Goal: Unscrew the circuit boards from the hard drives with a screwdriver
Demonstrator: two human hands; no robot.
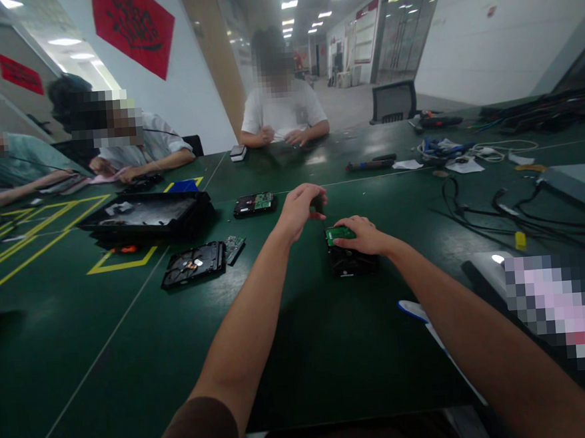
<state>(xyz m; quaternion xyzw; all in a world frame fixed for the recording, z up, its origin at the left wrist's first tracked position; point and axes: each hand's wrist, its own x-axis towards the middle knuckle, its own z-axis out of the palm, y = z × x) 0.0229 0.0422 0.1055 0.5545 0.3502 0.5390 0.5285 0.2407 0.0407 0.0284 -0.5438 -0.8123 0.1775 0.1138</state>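
One hard drive (352,264), black with a green circuit board (337,232) uppermost, is set on the dark green table (303,372) right of the frame's centre; the right hand (366,235) is laid across its upper part, thumb on the board, though whether it is gripped or merely covered cannot be told from this angle; the left hand (302,208) is held raised just left of it, fingers curved and parted from the thumb; a second drive (252,206) is placed near the centre, board side up; a black drive housing (190,266) and a loose circuit board (235,248) are laid side by side left of centre; a black tray (162,213) is stationed at middle left; black cables (503,221) and a grey metal box (580,184) are found at the right edge; a white-shirted person (285,109) is seated across the table, at upper centre
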